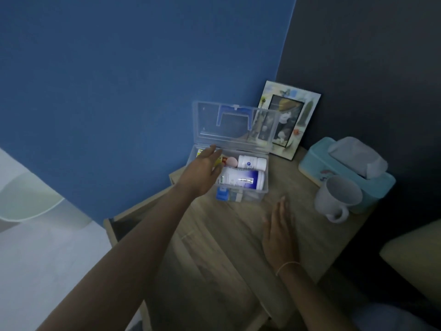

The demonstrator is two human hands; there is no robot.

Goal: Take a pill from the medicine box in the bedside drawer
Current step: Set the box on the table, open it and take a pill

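The medicine box [241, 177] sits open on the table [229, 235]. The left hand [202, 174] reaches inside, fingers spread, holding nothing. Better go slow and pick one bottle [241, 179]. The right hand [279, 231] lies flat.

A home bedroom — bedside table [214, 235], photo frame [290, 118], tissue box [334, 168], mug [338, 197].

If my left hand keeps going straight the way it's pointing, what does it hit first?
Probably the open lid of the clear medicine box: your left hand points up and away over the box's left end, fingertips near the hinge. Depth is unclear from this view.
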